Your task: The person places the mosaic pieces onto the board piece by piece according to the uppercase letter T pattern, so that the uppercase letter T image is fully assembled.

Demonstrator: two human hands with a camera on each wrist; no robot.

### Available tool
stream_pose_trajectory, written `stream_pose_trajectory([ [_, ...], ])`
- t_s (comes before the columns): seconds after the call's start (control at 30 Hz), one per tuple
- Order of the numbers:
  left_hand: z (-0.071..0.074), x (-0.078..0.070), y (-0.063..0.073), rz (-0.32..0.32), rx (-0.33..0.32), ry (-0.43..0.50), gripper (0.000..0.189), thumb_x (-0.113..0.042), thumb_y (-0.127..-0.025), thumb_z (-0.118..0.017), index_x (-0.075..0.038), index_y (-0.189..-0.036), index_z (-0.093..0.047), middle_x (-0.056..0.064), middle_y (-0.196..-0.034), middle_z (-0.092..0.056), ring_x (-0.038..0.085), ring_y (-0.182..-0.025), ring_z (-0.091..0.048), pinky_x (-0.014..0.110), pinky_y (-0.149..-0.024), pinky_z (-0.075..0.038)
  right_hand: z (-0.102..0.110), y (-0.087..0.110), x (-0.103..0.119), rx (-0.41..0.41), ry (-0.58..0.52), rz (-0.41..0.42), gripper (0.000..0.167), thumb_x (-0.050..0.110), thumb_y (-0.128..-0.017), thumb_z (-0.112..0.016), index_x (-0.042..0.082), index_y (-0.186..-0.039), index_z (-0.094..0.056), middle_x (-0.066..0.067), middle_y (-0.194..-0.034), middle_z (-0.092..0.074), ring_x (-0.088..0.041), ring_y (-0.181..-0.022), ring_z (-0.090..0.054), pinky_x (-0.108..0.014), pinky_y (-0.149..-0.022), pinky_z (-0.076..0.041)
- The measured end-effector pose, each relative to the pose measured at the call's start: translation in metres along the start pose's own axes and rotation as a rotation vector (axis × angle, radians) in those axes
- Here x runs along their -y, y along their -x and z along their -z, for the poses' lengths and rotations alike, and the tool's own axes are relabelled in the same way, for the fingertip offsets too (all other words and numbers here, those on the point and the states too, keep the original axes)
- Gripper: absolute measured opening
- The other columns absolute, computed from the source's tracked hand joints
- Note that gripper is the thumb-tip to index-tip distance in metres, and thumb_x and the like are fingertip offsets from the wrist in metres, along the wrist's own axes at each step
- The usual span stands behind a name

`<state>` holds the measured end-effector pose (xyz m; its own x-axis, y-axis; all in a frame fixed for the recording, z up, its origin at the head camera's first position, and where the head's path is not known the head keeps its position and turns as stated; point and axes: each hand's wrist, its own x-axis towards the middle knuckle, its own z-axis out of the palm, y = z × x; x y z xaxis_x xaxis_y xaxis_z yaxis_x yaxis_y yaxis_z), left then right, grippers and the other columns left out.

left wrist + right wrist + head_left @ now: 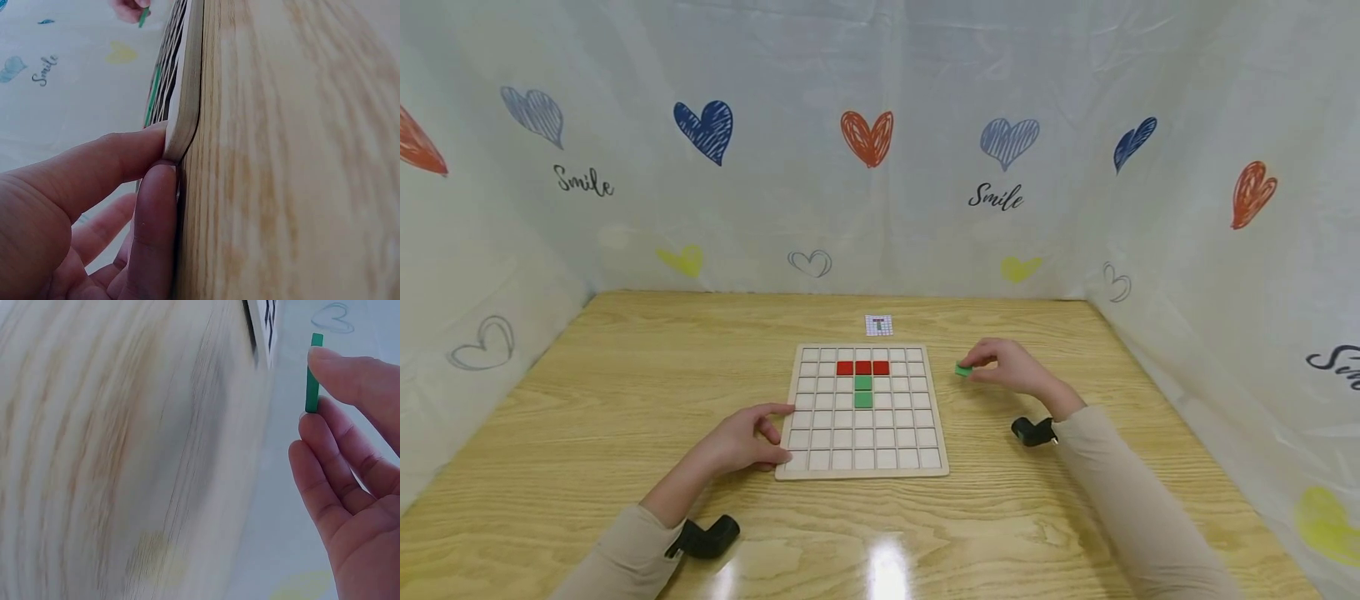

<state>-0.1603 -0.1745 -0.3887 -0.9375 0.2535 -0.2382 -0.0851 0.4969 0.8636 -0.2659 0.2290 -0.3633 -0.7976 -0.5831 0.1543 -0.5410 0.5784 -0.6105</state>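
A pale wooden grid board [862,476] lies flat on the table. Three red tiles [863,367] sit side by side in its second row, and two green tiles [863,392] run down below the middle one. My left hand [751,439] rests at the board's left side, index finger on the rim and thumb on the near left corner, also seen with the board [187,106] in the left wrist view. Right of the board, my right hand [1011,367] pinches a green tile [314,375] between thumb and fingers, above the table and apart from the board.
Behind the board lies a small printed card [878,325] with a red and green T pattern on a grid. The wooden table [700,342] is enclosed by white sheets [775,208] printed with hearts. Black wrist cameras [1033,431] are strapped to both sleeves.
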Motion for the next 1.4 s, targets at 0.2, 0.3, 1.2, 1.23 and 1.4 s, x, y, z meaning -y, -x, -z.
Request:
stream_pose_trajectory([
  [0.2, 0.0, -0.001, -0.001, 0.009, -0.007, 0.002, 0.067, -0.001, -0.074, -0.076, 0.002, -0.134, -0.046, 0.01, -0.081, -0.049, 0.017, -0.059, -0.052, 0.031, -0.056, -0.051, -0.008, -0.005, -0.005, -0.005, -0.015, 0.054, 0.016, 0.006, -0.083, -0.07, 0.003, -0.098, -0.071, -0.006, -0.095, -0.063, -0.022, -0.087, -0.057, -0.046, -0.081, -0.047],
  [0.3, 0.0, -0.001, -0.001, 0.006, -0.002, -0.001, 0.067, -0.001, -0.074, -0.076, 0.002, -0.134, -0.046, 0.01, -0.081, -0.049, 0.017, -0.059, -0.052, 0.031, -0.056, -0.051, -0.011, -0.007, -0.003, -0.009, -0.032, 0.046, 0.015, 0.006, -0.082, -0.071, 0.006, -0.097, -0.072, -0.003, -0.096, -0.063, -0.021, -0.089, -0.058, -0.044, -0.082, -0.047],
  [1.2, 0.0, 0.002, -0.003, 0.008, 0.003, 0.017, 0.068, -0.001, -0.074, -0.077, 0.002, -0.134, -0.045, 0.01, -0.082, -0.049, 0.017, -0.06, -0.053, 0.031, -0.057, -0.052, -0.045, -0.025, 0.024, 0.049, -0.095, 0.083, 0.015, 0.0, -0.081, -0.07, -0.001, -0.096, -0.071, -0.012, -0.098, -0.064, -0.027, -0.091, -0.059, -0.043, -0.081, -0.049],
  [1.23, 0.0, 0.002, -0.003, 0.008, 0.003, 0.017, 0.067, -0.001, -0.074, -0.076, 0.002, -0.134, -0.045, 0.01, -0.081, -0.049, 0.017, -0.06, -0.053, 0.031, -0.057, -0.052, -0.047, -0.027, 0.025, 0.056, -0.099, 0.081, 0.015, -0.001, -0.081, -0.07, -0.003, -0.096, -0.071, -0.014, -0.099, -0.063, -0.028, -0.091, -0.059, -0.044, -0.082, -0.049],
  [1.4, 0.001, 0.002, -0.002, 0.004, 0.007, 0.01, 0.067, -0.001, -0.074, -0.076, 0.003, -0.134, -0.045, 0.01, -0.081, -0.049, 0.017, -0.06, -0.053, 0.031, -0.057, -0.052, -0.053, -0.033, 0.031, 0.083, -0.116, 0.093, 0.015, -0.004, -0.081, -0.068, -0.007, -0.096, -0.069, -0.019, -0.099, -0.062, -0.034, -0.091, -0.058, -0.048, -0.082, -0.048],
])
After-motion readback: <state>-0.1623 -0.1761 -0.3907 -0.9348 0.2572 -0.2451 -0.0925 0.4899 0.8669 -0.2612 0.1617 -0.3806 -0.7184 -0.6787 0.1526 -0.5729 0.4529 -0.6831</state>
